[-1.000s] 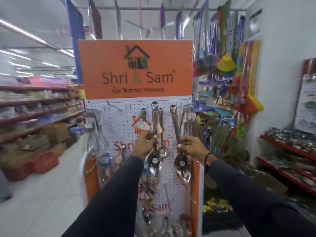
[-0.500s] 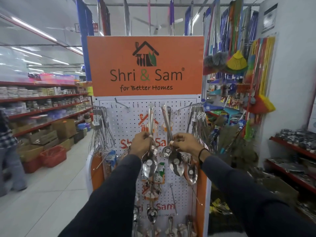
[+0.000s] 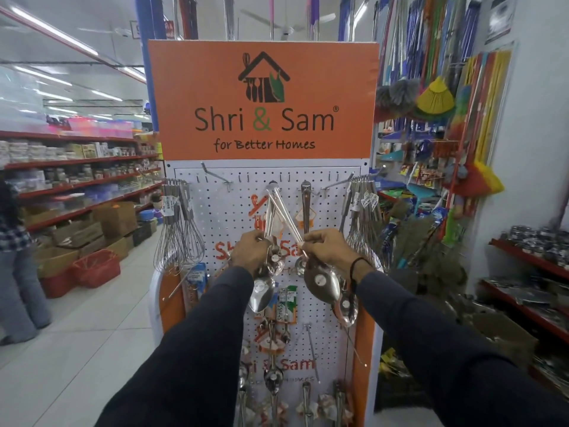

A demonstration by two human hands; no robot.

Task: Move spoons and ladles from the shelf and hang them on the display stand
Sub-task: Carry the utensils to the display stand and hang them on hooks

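Observation:
The display stand point(image 3: 215, 211) is a white pegboard under an orange sign, straight ahead. My left hand point(image 3: 250, 252) grips the handles of steel spoons point(image 3: 261, 292) that hang from a top hook near the board's middle. My right hand point(image 3: 326, 249) holds a large steel spoon point(image 3: 321, 283), bowl down, its handle slanting up-left to that same hook. A second spoon bowl point(image 3: 348, 308) shows below my right wrist. A ladle point(image 3: 305, 208) hangs on the hook just to the right.
Wire whisks hang at the board's left point(image 3: 178, 229) and right point(image 3: 363, 220) edges. More spoons point(image 3: 274, 377) hang low on the board. Red shelves with goods point(image 3: 77, 180) line the left aisle, where a person point(image 3: 15, 260) stands. Brooms point(image 3: 437, 97) hang at right.
The view has closed in on the stand. My right hand's spoon handle has swung left and up to the hook where my left hand's spoons hang.

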